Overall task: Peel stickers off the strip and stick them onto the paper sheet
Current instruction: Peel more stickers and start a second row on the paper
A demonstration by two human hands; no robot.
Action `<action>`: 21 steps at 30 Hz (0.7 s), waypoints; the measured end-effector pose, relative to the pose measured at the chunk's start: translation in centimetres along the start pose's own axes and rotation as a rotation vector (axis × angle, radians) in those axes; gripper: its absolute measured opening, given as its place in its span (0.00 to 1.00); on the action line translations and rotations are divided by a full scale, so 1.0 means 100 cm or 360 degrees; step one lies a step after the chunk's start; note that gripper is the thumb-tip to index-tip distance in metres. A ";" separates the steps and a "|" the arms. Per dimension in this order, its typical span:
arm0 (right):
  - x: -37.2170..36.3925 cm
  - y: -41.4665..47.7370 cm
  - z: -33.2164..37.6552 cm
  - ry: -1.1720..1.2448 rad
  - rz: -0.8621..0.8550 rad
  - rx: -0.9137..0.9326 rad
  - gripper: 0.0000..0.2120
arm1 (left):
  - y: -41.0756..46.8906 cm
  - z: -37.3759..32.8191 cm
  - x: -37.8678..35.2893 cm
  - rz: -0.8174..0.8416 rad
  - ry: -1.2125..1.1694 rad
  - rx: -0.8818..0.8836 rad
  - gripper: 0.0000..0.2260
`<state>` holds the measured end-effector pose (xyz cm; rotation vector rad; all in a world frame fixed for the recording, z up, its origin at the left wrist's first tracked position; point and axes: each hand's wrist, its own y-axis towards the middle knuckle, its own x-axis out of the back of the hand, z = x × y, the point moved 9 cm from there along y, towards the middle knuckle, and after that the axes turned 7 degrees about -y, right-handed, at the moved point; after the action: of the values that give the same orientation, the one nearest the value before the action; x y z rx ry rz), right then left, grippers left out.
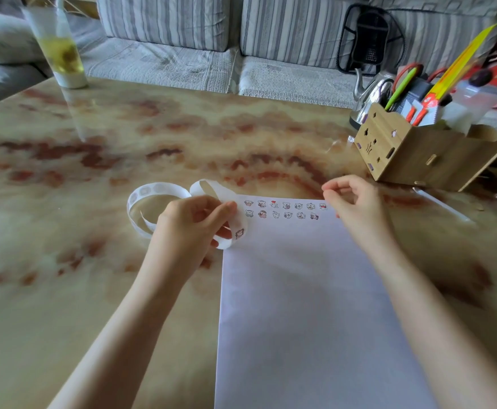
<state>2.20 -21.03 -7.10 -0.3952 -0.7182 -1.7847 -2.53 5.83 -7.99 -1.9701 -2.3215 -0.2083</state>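
A white paper sheet (300, 290) lies on the marble table, with two rows of several small cartoon stickers (285, 210) along its far edge. My left hand (191, 222) grips a curling white sticker strip (152, 199) at the sheet's top left corner; one sticker (239, 233) shows on the strip just below my fingers. The peeled part of the strip loops away to the left. My right hand (350, 205) hovers above the sheet's top right corner with fingers loosely curled; nothing is visible between them.
A wooden desk organiser (418, 154) full of pens and scissors stands at the right, a metal kettle (371, 95) behind it. A tall glass of yellow drink (61, 51) stands at the far left. A striped sofa (211, 39) runs behind the table.
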 end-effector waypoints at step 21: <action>-0.057 -0.063 0.096 0.0452 0.0514 0.0337 0.05 | 0.002 -0.008 0.000 0.0009 -0.0306 -0.0016 0.13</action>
<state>-2.67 -9.42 -4.92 -0.1033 -0.5960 -1.4075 -2.36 5.73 -7.20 -2.0863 -2.4322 -0.0310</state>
